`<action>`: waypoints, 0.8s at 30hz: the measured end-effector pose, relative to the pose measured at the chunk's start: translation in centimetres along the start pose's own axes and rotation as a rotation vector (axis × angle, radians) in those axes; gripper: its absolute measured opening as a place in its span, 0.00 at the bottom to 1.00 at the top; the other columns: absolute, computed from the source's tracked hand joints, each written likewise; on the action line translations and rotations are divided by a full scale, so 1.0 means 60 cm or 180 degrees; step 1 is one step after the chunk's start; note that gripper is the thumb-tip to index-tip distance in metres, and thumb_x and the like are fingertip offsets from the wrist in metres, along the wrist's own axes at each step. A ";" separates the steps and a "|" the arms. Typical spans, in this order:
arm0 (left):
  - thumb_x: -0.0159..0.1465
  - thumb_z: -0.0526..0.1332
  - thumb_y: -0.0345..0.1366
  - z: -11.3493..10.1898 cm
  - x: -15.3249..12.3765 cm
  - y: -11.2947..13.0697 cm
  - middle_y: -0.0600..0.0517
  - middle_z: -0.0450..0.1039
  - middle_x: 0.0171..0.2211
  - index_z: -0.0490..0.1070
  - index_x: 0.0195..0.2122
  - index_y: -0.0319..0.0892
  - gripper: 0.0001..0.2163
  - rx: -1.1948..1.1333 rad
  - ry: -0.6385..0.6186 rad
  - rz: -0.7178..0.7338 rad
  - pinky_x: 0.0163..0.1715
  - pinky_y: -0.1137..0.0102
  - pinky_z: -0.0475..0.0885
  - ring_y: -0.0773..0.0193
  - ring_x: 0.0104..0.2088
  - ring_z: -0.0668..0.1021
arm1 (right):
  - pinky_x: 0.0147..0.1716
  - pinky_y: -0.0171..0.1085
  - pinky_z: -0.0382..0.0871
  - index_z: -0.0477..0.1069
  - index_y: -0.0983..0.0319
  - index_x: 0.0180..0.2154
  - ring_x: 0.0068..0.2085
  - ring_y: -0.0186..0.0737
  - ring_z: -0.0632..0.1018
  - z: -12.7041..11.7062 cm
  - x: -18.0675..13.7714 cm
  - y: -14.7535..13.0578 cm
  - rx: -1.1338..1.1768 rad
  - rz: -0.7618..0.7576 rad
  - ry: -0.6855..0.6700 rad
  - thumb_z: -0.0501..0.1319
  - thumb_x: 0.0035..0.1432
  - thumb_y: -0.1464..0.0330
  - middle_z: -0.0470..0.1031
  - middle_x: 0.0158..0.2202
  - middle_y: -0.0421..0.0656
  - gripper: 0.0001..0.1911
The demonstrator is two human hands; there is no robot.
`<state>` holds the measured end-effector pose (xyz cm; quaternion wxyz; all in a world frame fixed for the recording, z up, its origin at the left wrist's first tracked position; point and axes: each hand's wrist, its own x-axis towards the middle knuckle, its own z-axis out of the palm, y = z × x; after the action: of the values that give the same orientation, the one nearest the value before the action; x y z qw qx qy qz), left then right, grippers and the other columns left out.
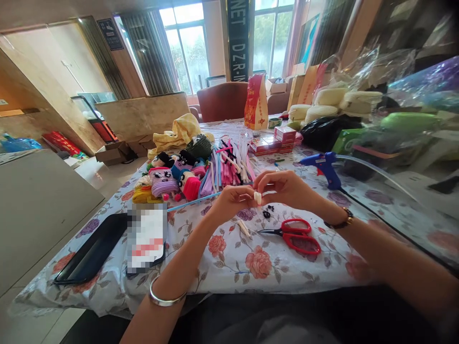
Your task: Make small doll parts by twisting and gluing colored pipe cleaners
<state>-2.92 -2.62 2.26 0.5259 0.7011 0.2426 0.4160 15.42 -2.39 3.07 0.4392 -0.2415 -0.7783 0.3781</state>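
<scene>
Between my fingertips is a short, white, folded piece of pipe cleaner (257,198). My left hand (234,198) pinches it from one side, and my right hand (281,188) has its thumb and fingers closed on the other. Below them on the cloth lie a pair of cream pipe cleaner pieces (244,228) and some small curled black bits (267,213). Red-handled scissors (299,236) rest nearby, blades pointing left. A bundle of coloured pipe cleaners (231,165) lies behind my hands, and a light-blue stem (190,203) sticks out left of my left hand.
Several plush yarn dolls (165,180) are heaped at the left. A blue glue gun (324,168) with its cord stands right. Two phones, one a dark phone (95,248), lie front left. Red boxes (270,143), a paper bag (256,102) and yarn rolls (319,112) stand behind.
</scene>
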 end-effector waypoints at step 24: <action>0.39 0.73 0.38 -0.006 0.004 -0.017 0.57 0.70 0.20 0.69 0.24 0.38 0.16 -0.0500 0.0319 -0.0405 0.25 0.77 0.66 0.73 0.22 0.71 | 0.35 0.37 0.71 0.76 0.58 0.26 0.35 0.34 0.75 0.013 -0.003 0.002 -0.0408 -0.0395 0.0308 0.68 0.49 0.64 0.74 0.34 0.41 0.05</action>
<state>-2.99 -1.91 1.38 0.5918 0.6192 0.2792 0.4340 14.85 -2.74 2.59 0.4825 -0.2384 -0.7922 0.2875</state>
